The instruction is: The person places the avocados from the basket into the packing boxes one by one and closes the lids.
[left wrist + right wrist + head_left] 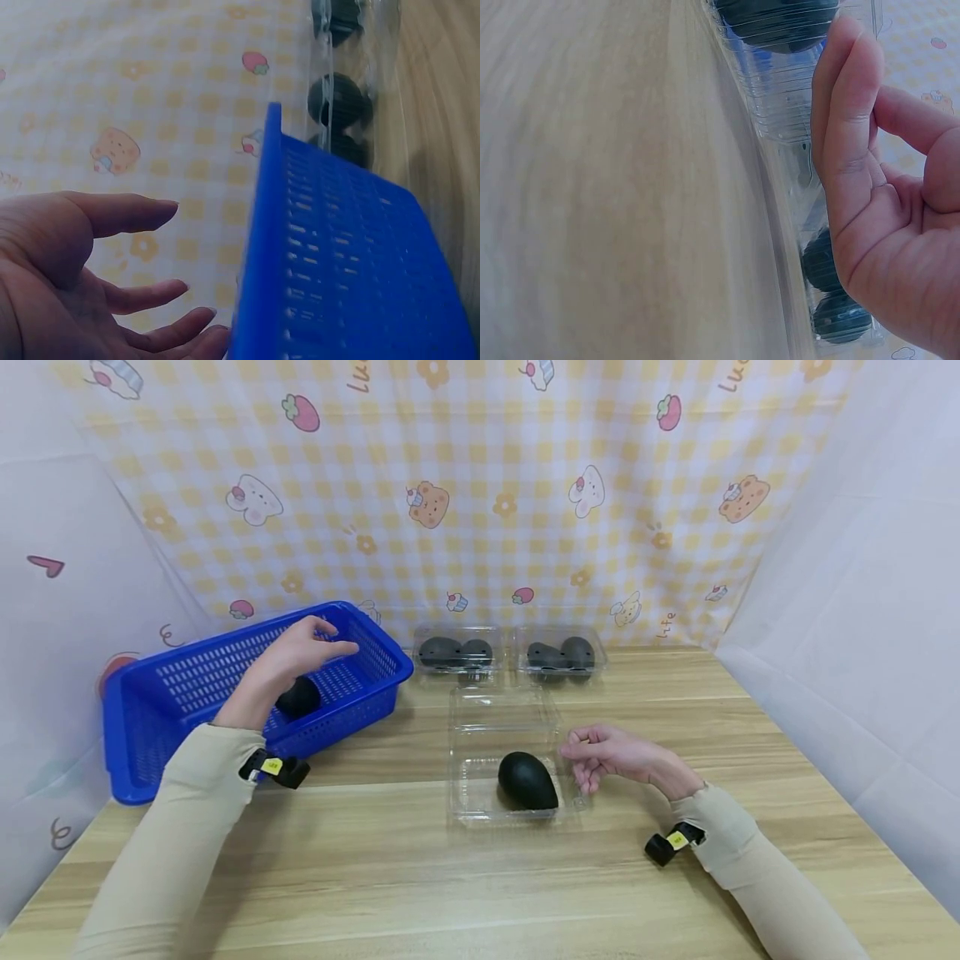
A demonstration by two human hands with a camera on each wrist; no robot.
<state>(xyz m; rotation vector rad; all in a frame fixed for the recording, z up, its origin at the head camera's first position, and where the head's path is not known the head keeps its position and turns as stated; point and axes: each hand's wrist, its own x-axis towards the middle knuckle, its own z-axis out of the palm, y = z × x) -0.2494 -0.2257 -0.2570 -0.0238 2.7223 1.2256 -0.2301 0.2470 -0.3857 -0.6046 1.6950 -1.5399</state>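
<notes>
My left hand [302,650] is over the blue plastic basket [401,670], thumb and fingers spread with nothing between them. A dark avocado [298,697] lies in the basket below that wrist. In the left wrist view the hand [112,277] hangs beside the basket's rim [259,225]. My right hand [611,756] is at the right edge of an open clear plastic clamshell box [472,781], its fingers loosely bent. One dark avocado [527,781] lies in the right part of the box, and the lid [502,708] is folded back. In the right wrist view the fingertips overlap the box's edge.
Two closed clear boxes stand at the back by the patterned curtain [480,527], a left box [457,653] and a right box [560,656], each with dark avocados inside. Everything stands on a wooden table [420,885]. White cloth [847,568] hangs at both sides.
</notes>
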